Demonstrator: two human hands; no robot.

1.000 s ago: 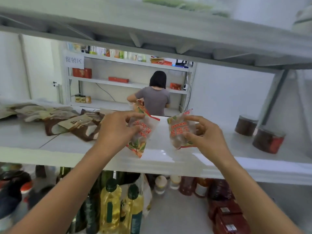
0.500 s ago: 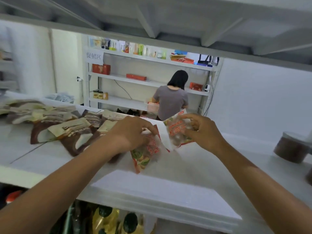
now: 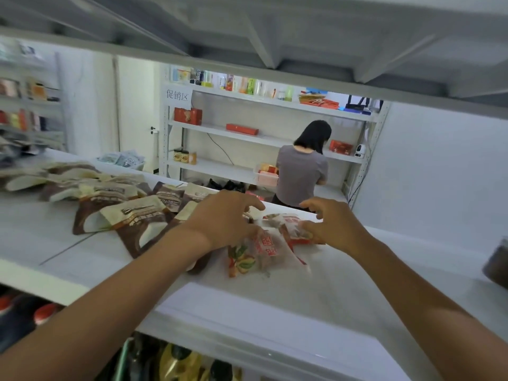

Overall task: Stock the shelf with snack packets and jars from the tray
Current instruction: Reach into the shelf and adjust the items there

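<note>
Laying snacks flat on shelf (image 3: 330,292) beside brown packets (image 3: 132,218), likely extending the row | left hand (image 3: 225,224) loose-fingered, resting on near clear packet (image 3: 258,254) | right hand (image 3: 335,229) spread, thumb touching far clear packet (image 3: 294,229)

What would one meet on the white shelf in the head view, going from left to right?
First brown snack packets → left hand → clear red-printed packets → right hand → dark jar, cut off by the right edge.

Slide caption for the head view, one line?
Left hand and right hand lay snack packets on the white shelf beside brown pouches.
</note>
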